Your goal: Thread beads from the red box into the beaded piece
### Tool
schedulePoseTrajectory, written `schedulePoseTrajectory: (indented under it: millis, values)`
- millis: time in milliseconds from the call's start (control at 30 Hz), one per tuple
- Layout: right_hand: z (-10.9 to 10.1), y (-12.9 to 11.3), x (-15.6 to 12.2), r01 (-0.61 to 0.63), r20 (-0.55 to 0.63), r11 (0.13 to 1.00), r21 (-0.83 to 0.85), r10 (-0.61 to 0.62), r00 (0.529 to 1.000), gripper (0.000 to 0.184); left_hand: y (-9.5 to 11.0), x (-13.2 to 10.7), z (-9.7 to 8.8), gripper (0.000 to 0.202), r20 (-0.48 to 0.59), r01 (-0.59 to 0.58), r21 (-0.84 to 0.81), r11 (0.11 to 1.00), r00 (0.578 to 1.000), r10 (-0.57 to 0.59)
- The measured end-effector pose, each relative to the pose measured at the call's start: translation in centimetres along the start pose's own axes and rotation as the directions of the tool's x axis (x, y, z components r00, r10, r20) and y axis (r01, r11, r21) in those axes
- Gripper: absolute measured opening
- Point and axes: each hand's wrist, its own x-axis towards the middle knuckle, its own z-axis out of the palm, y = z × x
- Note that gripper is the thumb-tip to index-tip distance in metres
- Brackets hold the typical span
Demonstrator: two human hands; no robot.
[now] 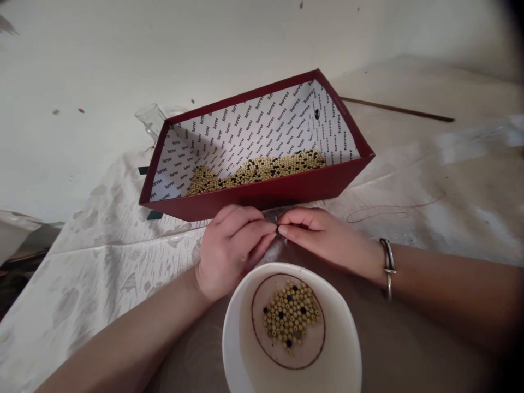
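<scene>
My left hand point(234, 245) and my right hand point(321, 233) meet just in front of a dark red box point(262, 191), fingertips together. Both are closed in a pinch around a small black bead point(279, 231), of which only a little shows. Below them stands a white tub point(239, 341), with loose wooden beads point(291, 311) at its bottom, mostly pale yellow and several black. A heap of the same pale and black beads point(266, 168) lies inside the box, along its near wall. A metal bangle circles my right wrist.
A thin reddish thread point(379, 214) lies in loops on the patterned table cover point(98, 240), right of the box. Behind the box's left end is a clear glass point(150, 117). A thin brown stick point(399, 109) extends from the box's right side. A pale wall rises behind.
</scene>
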Motion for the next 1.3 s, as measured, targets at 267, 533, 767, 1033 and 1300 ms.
schedulePoseTrajectory:
  millis: [267,533,767,1033,1300]
  values:
    - [0.12,0.10,0.14,0.007,-0.008,1.000,-0.006,-0.007,1.000,0.020,0.08,0.41,0.02,0.007,-0.004,0.015,0.002,1.000,1.000,-0.015]
    - [0.08,-0.04,0.11,0.000,-0.006,1.000,-0.005,0.000,1.000,0.020,0.24,0.38,-0.13,0.005,0.007,0.029,0.026,0.999,1.000,-0.029]
    - [0.05,0.08,0.05,0.006,-0.021,1.000,-0.015,-0.006,1.000,0.020,-0.08,0.49,-0.18,0.003,0.002,0.027,0.076,0.997,1.000,-0.027]
    - [0.09,0.19,0.09,0.021,-0.012,1.000,-0.021,-0.021,1.000,0.020,0.02,0.33,-0.16,0.005,0.034,0.022,0.055,0.998,0.999,-0.024]
    - [0.13,0.26,0.08,0.012,-0.016,1.000,-0.023,-0.012,1.000,0.021,-0.14,0.27,0.01,0.008,0.050,0.014,0.025,1.000,0.999,-0.015]
